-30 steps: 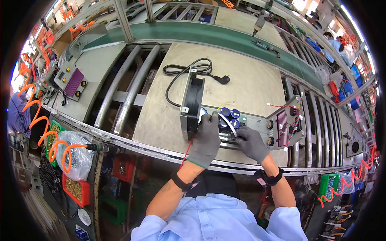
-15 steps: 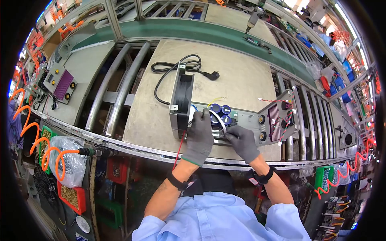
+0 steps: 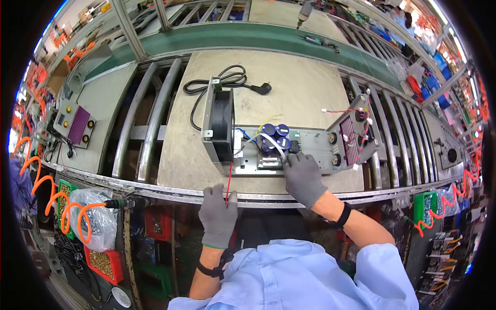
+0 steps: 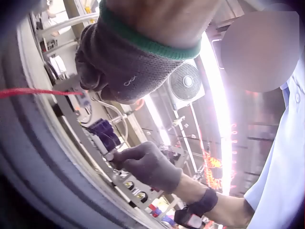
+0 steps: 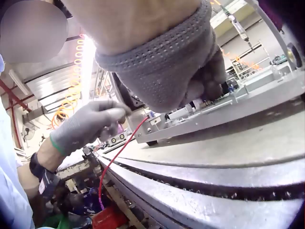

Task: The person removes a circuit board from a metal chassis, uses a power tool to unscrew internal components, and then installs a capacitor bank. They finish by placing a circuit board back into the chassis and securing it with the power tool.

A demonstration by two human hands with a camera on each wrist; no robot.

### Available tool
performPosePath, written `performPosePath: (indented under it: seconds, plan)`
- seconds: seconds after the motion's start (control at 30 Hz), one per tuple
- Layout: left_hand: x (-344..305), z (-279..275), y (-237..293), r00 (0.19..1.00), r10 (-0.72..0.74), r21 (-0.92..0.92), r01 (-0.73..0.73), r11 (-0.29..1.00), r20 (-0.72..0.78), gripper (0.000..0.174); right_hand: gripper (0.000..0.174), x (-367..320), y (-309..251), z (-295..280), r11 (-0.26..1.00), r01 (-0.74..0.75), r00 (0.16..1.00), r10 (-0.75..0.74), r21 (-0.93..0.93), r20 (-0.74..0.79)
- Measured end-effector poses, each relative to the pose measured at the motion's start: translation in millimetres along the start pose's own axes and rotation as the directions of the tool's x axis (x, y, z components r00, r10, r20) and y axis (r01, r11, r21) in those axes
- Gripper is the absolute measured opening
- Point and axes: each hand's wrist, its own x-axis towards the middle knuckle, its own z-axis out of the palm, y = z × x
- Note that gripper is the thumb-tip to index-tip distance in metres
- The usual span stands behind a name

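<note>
A metal chassis (image 3: 315,147) with a black fan (image 3: 222,124) at its left end lies on the board. The right hand (image 3: 305,178) is over its front edge beside the blue capacitors (image 3: 276,137), its fingertips pinching the end of a white cable (image 3: 273,141). In the left wrist view the right hand (image 4: 150,167) is bent at the capacitors. The left hand (image 3: 218,217) is off the chassis, below the table's front edge, fingers loosely bent beside a red wire (image 3: 229,181). In the right wrist view the wire (image 5: 116,155) passes the left hand (image 5: 88,125), with no grip on it visible.
A black power cord (image 3: 194,111) with a plug lies behind the fan. Purple-grilled panel (image 3: 351,139) with red wires stands at the chassis's right end. Metal rollers (image 3: 163,113) flank the board. An orange coiled hose (image 3: 85,219) and a red screw bin (image 3: 106,264) are at lower left.
The left hand has left the white cable and moved down and left to the table's front edge. The right hand stays by the capacitors. The head view has shifted.
</note>
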Motion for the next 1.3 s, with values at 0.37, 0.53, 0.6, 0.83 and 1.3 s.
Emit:
performPosePath:
  seconds: [0.37, 0.53, 0.6, 0.83, 1.3]
  plan:
    - [3, 30, 42, 0.834, -0.229, -0.73, 0.55, 0.405, 0.502, 0.026, 0.024, -62, -8, -54, 0.441, -0.401, 0.903, 0.044, 0.803, 0.427]
    - [15, 39, 54, 0.836, -0.199, -0.762, 0.548, 0.344, 0.511, 0.032, 0.025, -68, -11, -38, 0.707, -0.243, 0.952, 0.044, 0.664, 0.302]
    - [18, 46, 56, 0.853, -0.204, -0.782, 0.522, 0.341, 0.48, 0.032, 0.024, -62, -12, -37, 0.845, -0.255, 0.953, 0.139, 0.47, 0.268]
    - [18, 92, 39, 0.989, 0.139, -0.398, -0.149, 0.905, -0.052, 0.025, 0.013, -16, 45, -8, 0.81, -0.16, 0.936, 0.306, 0.564, -0.176]
    - [18, 97, 30, 0.981, 0.182, -0.417, -0.192, 0.888, -0.064, 0.024, 0.015, 5, 51, 16, 0.657, -0.252, 0.861, 0.487, 0.71, -0.146]
